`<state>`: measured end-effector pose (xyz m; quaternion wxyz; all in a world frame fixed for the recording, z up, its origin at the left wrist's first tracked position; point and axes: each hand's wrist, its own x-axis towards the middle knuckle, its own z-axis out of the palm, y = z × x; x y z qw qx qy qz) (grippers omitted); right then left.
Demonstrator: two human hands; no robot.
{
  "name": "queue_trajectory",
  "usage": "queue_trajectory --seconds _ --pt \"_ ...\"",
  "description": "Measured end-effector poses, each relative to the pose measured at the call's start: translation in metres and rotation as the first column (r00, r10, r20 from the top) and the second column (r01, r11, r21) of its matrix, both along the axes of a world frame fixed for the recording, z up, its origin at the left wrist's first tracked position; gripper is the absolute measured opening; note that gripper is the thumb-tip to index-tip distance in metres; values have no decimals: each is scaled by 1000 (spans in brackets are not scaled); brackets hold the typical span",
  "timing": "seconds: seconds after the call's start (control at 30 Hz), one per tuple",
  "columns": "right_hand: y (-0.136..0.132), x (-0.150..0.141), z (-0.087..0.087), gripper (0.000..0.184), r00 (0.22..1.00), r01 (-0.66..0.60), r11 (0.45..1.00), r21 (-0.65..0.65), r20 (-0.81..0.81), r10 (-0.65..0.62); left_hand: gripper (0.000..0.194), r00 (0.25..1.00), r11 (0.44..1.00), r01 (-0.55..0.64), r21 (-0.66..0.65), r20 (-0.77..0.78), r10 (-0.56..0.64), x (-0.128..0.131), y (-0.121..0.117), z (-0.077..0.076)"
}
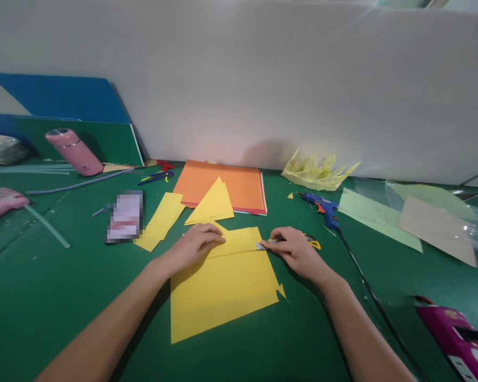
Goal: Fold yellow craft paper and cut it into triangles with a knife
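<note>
A large yellow paper sheet (223, 284) lies on the green table, its top part folded over along a crease. My left hand (195, 245) lies flat on the folded part with fingers pressed down, holding nothing. My right hand (292, 249) is closed on a small utility knife (263, 244) with a yellow handle; its silver blade tip touches the right end of the crease. A small yellow scrap (281, 290) lies beside the sheet's right edge.
Orange paper stack (239, 183) with yellow triangles (213, 204) behind the sheet, yellow strip (163, 220) to the left. Blue glue gun (322, 204) with black cord on the right, crumpled yellow paper (318, 171), pale green sheets (378, 217), pink bottle (74, 151), magenta object (458, 331).
</note>
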<state>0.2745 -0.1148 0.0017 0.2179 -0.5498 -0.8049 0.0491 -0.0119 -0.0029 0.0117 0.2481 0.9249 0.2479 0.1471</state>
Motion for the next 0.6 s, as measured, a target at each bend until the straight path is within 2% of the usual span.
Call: queue_trajectory --seconds 0.27,0.5,0.6 --pt "-5 -1 1 39 1000 6 999 32 23 -7 23 1000 1000 0 -16 13 1 0 0 1" --pt "-6 -4 5 37 998 6 989 148 65 -16 23 1000 999 -2 -38 20 3 -1 0 1" --pt "-6 -3 3 37 999 10 991 130 51 -16 23 1000 999 -5 -35 17 5 0 0 2"
